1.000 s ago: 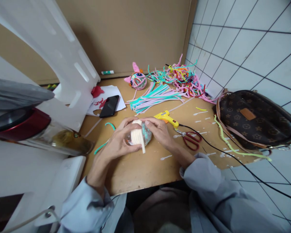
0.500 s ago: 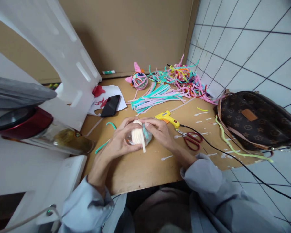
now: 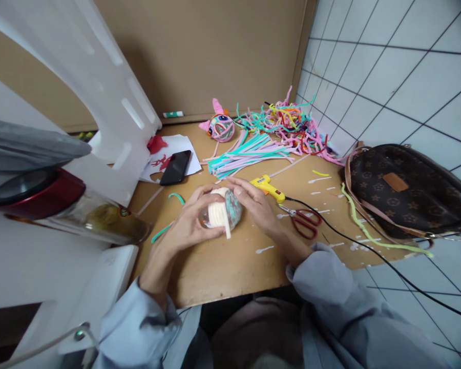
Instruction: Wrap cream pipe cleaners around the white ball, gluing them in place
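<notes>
A round clear ball (image 3: pixel 234 207) is partly wrapped in cream pipe cleaner (image 3: pixel 216 211), with a patch of teal on its right side. One cream end sticks out toward me. My left hand (image 3: pixel 190 218) curls round the ball from the left, thumb in front and fingers over the top. My right hand (image 3: pixel 255 205) lies along the ball's upper right, fingers stretched out and resting flat against it. Just beyond that hand lies a yellow glue gun (image 3: pixel 268 188). Red-handled scissors (image 3: pixel 306 223) are to its right.
Behind are a bundle of pipe cleaners (image 3: pixel 249 155), a tangled pile (image 3: pixel 288 123) and a pink decorated ball (image 3: pixel 221 127). A black phone (image 3: pixel 175 167) lies on paper. A brown bag (image 3: pixel 411 189) stands right, a red-lidded bottle (image 3: pixel 69 207) left. The glue gun's cord (image 3: pixel 353 238) runs right.
My right fingers have straightened and slid off the front of the ball toward its right, so more of the teal patch shows. My left hand keeps its hold.
</notes>
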{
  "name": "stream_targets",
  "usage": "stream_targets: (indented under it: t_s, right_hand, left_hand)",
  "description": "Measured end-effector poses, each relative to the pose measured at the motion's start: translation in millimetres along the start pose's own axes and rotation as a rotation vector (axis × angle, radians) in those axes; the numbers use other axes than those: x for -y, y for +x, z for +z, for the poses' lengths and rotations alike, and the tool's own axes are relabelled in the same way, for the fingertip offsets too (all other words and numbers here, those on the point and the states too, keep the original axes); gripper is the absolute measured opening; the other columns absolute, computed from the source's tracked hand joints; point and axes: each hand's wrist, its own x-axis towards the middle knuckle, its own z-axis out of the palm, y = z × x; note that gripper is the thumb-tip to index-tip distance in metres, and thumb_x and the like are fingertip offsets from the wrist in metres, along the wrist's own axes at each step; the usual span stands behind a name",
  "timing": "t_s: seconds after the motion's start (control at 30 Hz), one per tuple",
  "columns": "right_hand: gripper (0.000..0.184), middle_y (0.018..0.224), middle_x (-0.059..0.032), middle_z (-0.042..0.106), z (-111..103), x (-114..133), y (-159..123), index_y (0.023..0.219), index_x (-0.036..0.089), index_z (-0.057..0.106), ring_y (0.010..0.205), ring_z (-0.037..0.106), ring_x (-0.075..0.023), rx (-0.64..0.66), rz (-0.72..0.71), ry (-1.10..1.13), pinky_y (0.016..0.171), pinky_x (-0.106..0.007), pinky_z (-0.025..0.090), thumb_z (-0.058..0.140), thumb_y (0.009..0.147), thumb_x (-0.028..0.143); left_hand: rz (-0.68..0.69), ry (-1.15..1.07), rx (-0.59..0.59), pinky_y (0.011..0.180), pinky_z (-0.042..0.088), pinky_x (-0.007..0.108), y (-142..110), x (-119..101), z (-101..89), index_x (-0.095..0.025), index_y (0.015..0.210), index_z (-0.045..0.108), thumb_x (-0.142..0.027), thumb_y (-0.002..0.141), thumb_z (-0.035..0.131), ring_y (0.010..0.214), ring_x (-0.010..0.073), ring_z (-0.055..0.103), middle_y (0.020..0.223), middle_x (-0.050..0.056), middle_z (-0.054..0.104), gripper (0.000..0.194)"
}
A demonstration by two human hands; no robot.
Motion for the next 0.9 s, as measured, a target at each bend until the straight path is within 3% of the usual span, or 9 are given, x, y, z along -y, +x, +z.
stream_targets:
  t_s: [0.2, 0.5, 0.7, 0.9]
  right_hand:
    - [0.034, 0.120, -0.0075, 0.070, 0.9, -10.7, 2.2, 0.109, 0.021, 0.071, 0.116, 0.062, -0.0203, -0.062, -0.011, -0.110, 0.105, -0.037, 0.047, 0.050, 0.094, 0.044]
    - [0.040, 0.116, -0.0071, 0.069, 2.1, 1.3, -0.5, 0.105, 0.024, 0.074, 0.123, 0.057, -0.0209, 0.028, -0.147, -0.139, 0.112, -0.041, 0.041, 0.048, 0.096, 0.053]
    - [0.048, 0.131, -0.0076, 0.064, 4.7, -3.6, 0.1, 0.122, 0.024, 0.062, 0.124, 0.059, -0.0225, -0.053, 0.038, 0.048, 0.108, -0.040, 0.046, 0.056, 0.090, 0.059]
    - [0.044, 0.114, -0.0068, 0.071, 5.9, -5.0, 0.4, 0.118, 0.024, 0.058, 0.110, 0.065, -0.0210, -0.157, 0.067, 0.102, 0.100, -0.039, 0.051, 0.056, 0.089, 0.056]
  left_hand:
    - [0.010, 0.009, -0.006, 0.106, 0.046, 0.041, -0.3, 0.3, -0.3, -0.021, 0.117, 0.056, -0.034, 0.077, 0.078, 0.128, 0.0281, 0.052, 0.136, 0.013, 0.050, 0.047]
    - [0.040, -0.010, -0.020, 0.105, 0.046, 0.041, -0.1, 1.4, 0.5, -0.022, 0.118, 0.055, -0.031, 0.078, 0.077, 0.128, 0.0272, 0.053, 0.135, 0.012, 0.050, 0.047]
    - [0.021, -0.003, -0.014, 0.105, 0.046, 0.040, 0.4, 0.8, 0.5, -0.021, 0.117, 0.055, -0.033, 0.077, 0.078, 0.128, 0.0278, 0.053, 0.135, 0.013, 0.050, 0.047]
    - [0.008, 0.000, -0.014, 0.106, 0.046, 0.040, -0.2, -0.6, 0.5, -0.021, 0.117, 0.055, -0.033, 0.077, 0.078, 0.130, 0.0284, 0.052, 0.136, 0.013, 0.049, 0.048]
